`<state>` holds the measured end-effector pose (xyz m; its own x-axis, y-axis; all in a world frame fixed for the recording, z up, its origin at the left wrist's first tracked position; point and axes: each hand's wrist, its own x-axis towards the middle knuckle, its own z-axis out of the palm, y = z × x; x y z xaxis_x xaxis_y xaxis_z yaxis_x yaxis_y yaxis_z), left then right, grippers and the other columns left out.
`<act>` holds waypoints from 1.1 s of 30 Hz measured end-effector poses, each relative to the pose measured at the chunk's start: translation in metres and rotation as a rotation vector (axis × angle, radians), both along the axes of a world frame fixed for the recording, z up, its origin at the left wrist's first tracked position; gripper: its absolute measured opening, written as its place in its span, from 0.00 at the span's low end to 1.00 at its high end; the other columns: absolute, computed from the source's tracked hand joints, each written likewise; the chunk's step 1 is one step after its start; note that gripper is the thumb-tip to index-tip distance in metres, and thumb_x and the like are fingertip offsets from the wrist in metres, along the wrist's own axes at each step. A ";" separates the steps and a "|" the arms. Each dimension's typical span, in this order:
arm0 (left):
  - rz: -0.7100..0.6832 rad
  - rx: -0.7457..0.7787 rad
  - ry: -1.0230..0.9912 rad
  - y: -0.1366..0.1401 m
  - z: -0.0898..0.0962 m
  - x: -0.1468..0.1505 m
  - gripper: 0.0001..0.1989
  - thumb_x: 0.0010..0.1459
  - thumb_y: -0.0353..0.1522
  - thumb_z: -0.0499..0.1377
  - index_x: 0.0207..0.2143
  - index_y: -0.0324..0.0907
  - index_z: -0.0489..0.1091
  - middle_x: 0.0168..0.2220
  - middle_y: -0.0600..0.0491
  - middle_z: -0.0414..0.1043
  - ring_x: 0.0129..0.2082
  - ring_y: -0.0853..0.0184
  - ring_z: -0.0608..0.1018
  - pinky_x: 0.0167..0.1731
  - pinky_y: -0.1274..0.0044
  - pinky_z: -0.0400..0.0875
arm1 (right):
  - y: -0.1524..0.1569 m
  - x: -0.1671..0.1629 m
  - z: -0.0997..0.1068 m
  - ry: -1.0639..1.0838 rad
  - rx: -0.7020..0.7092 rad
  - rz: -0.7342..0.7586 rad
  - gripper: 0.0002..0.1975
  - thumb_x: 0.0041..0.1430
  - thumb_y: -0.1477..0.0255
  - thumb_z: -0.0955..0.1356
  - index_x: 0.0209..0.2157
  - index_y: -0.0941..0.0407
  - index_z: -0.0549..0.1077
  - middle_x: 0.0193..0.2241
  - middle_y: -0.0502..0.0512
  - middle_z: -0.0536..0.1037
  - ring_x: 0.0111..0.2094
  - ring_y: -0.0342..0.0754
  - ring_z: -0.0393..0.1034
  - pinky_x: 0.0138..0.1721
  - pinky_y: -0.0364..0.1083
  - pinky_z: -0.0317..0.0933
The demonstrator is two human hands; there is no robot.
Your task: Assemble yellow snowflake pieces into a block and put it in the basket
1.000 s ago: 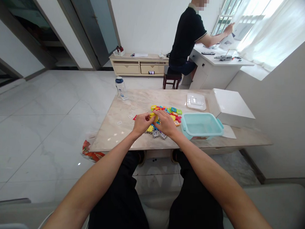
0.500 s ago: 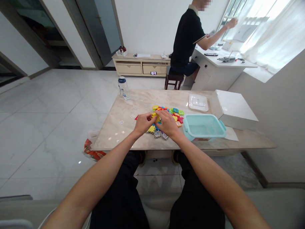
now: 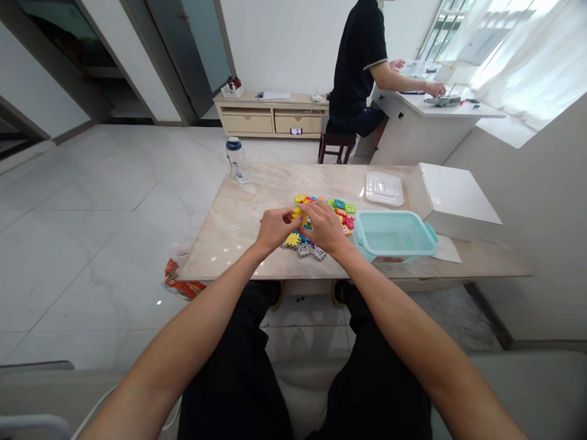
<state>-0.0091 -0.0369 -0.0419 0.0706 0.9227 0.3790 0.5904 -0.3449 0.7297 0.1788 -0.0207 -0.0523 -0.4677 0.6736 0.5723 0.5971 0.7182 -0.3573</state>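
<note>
at the centre of the frame, the left hand (image 3: 277,227) and the right hand (image 3: 325,227) still have their fingers nearly closed on a yellow piece (image 3: 296,213), over the colourful pieces (image 3: 347,220) on the worktop (image 3: 229,250). at upper right, the co-worker's hand (image 3: 435,89), raised before, is now low near a grey object (image 3: 442,101).

A home living room, it seems — a pale sofa (image 3: 538,389) near, a low drawer cabinet (image 3: 249,123) (a phone (image 3: 295,131) at its front) along the far wall (image 3: 275,39), sheer curtains (image 3: 540,62) at far right.
</note>
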 end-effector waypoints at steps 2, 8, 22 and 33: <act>0.008 0.010 0.040 -0.001 0.000 0.000 0.19 0.62 0.45 0.63 0.24 0.43 0.73 0.23 0.53 0.75 0.25 0.67 0.74 0.28 0.75 0.63 | 0.001 0.001 -0.001 0.015 -0.010 -0.007 0.19 0.65 0.71 0.74 0.57 0.53 0.78 0.54 0.62 0.81 0.59 0.63 0.70 0.63 0.63 0.64; 0.061 0.060 0.128 -0.002 0.001 -0.002 0.18 0.62 0.43 0.64 0.24 0.43 0.74 0.23 0.52 0.76 0.24 0.67 0.73 0.27 0.74 0.60 | 0.007 0.007 -0.012 0.094 -0.106 0.021 0.33 0.63 0.67 0.77 0.67 0.52 0.70 0.61 0.64 0.76 0.62 0.62 0.71 0.63 0.61 0.67; 0.019 0.069 0.073 -0.003 0.003 0.000 0.17 0.64 0.43 0.63 0.26 0.42 0.75 0.25 0.52 0.77 0.25 0.67 0.75 0.29 0.74 0.63 | 0.003 0.001 -0.012 0.072 -0.050 -0.045 0.22 0.67 0.69 0.72 0.61 0.55 0.75 0.54 0.64 0.81 0.58 0.63 0.72 0.62 0.62 0.66; 0.006 -0.057 -0.037 0.002 -0.002 -0.004 0.18 0.60 0.43 0.63 0.23 0.41 0.73 0.21 0.54 0.72 0.24 0.68 0.72 0.25 0.76 0.61 | 0.001 0.001 -0.011 0.070 -0.039 0.007 0.22 0.66 0.68 0.73 0.60 0.54 0.75 0.58 0.63 0.78 0.61 0.63 0.70 0.63 0.61 0.63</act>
